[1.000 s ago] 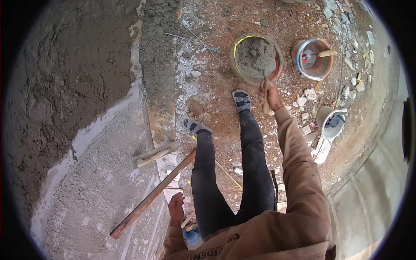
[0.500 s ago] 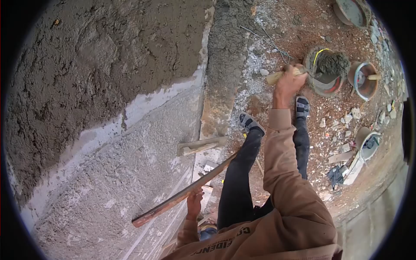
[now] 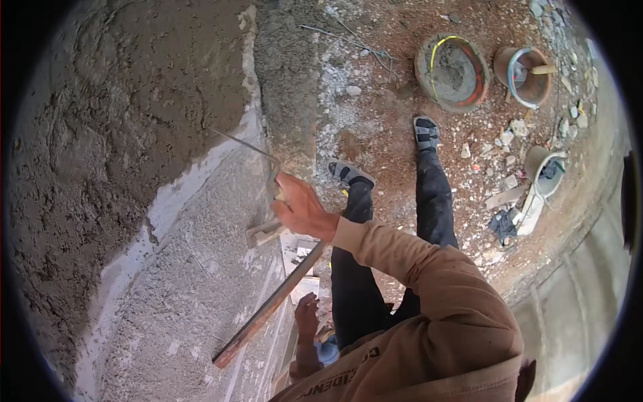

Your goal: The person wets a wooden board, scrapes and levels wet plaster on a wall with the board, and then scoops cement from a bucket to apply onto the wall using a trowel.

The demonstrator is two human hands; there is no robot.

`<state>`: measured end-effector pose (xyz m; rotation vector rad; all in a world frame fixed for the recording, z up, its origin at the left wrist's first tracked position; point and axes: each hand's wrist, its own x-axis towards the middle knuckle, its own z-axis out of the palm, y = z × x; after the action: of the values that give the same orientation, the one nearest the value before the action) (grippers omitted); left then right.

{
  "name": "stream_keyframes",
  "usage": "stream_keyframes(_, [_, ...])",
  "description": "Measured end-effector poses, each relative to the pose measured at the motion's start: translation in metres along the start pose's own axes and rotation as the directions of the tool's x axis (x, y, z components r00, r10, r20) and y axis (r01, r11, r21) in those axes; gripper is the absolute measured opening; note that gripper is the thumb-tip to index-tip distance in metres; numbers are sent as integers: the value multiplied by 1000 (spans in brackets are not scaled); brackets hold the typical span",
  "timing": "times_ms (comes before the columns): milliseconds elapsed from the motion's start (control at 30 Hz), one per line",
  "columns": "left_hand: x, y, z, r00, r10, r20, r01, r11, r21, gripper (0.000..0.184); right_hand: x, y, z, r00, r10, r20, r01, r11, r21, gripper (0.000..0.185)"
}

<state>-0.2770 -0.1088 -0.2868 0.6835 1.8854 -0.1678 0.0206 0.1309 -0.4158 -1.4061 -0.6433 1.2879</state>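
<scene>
My right hand [image 3: 303, 206] is wrapped round the handle of a trowel [image 3: 246, 145], whose thin blade, seen edge-on, points at the wet mortar [image 3: 154, 80] on the wall. Behind that hand is a wooden float [image 3: 263, 232], partly hidden. My left hand [image 3: 307, 315] hangs low beside a long wooden straightedge [image 3: 268, 308]; its fingers are bent and apart, with nothing visible in them. A round tub of mortar [image 3: 455, 72] with a yellow stripe stands on the ground beyond my feet.
Right of the tub is a bucket [image 3: 524, 75] with a wooden-handled tool in it. A pale bucket [image 3: 544, 171] and a dark cloth [image 3: 502, 226] lie farther right among rubble. Thin wires [image 3: 355, 43] lie on the ground near the wall's base.
My right hand has swung the trowel from the tub to the wall. The mortar heap on the trowel is no longer visible. My left hand remains low by the straightedge.
</scene>
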Motion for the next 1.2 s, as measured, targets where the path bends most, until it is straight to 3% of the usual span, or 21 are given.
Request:
stream_keyframes(67, [-5,46,30,998,-54,20,55,997,-46,29,-27,46,-109,978,174,-119,-205,917,-344,23])
stream_keyframes(133, [-14,88,64,997,-60,53,64,994,-86,29,-54,96,-222,915,236,-328,-387,748,-540,27])
stream_keyframes(167, [-16,93,78,994,-73,80,80,993,-88,30,-62,113,-278,886,264,-381,-454,661,-597,28])
stream_keyframes(200, [-15,97,91,992,-81,98,90,992,-93,30,-65,119,-330,877,200,-438,-450,661,-601,27])
stream_keyframes(233, [-12,101,105,990,-88,114,99,990,-96,30,-59,120,-372,829,264,-493,-545,578,-607,28])
stream_keyframes(300, [-8,108,135,984,-108,139,118,991,-67,30,-40,171,-453,839,93,-537,-506,498,-704,31])
stream_keyframes(367, [-2,108,161,979,-149,138,154,988,-29,31,4,173,-487,759,134,-637,-632,383,-674,33])
stream_keyframes(433, [1,106,180,980,-151,128,156,987,-28,31,40,255,-534,975,104,-196,-206,97,-974,30])
stream_keyframes(533, [5,105,194,987,-133,95,139,989,-51,31,89,283,-527,831,453,-322,-552,602,-578,15])
stream_keyframes(567, [4,106,195,988,-126,88,131,990,-53,31,102,285,-517,765,574,-293,-644,676,-358,11])
stream_keyframes(633, [-2,107,194,990,-119,75,124,991,-56,31,111,286,-504,627,768,-132,-758,641,121,11])
stream_keyframes(733, [-11,107,191,992,-104,75,108,993,-46,31,54,275,-515,754,655,-53,-614,730,300,8])
stream_keyframes(833, [-19,107,185,992,-68,103,68,998,3,31,15,238,-507,866,493,-83,-458,849,264,4])
stream_keyframes(933, [-17,103,170,991,-5,130,5,1000,4,30,5,173,-491,853,518,-66,-440,780,445,3])
stream_keyframes(967, [-16,99,162,992,15,127,-15,1000,-1,29,0,174,-488,918,373,-133,-300,875,380,3])
stream_keyframes(1000, [-15,96,150,994,37,103,-36,999,-9,29,-1,148,-480,932,331,-148,-257,891,374,12])
stream_keyframes(1033, [-29,88,119,992,103,73,-100,994,-44,29,-4,93,-459,923,347,-164,-229,841,489,21])
stream_keyframes(1067, [-19,88,112,977,165,132,-160,986,-50,29,-8,58,-444,923,362,-129,-246,814,526,28])
stream_keyframes(1133, [-19,79,87,982,167,90,-159,983,-90,29,-11,33,-413,950,141,-279,37,834,551,18])
stream_keyframes(1200, [-19,64,59,985,155,80,-146,983,-115,28,-8,7,-368,915,64,-399,151,862,484,9])
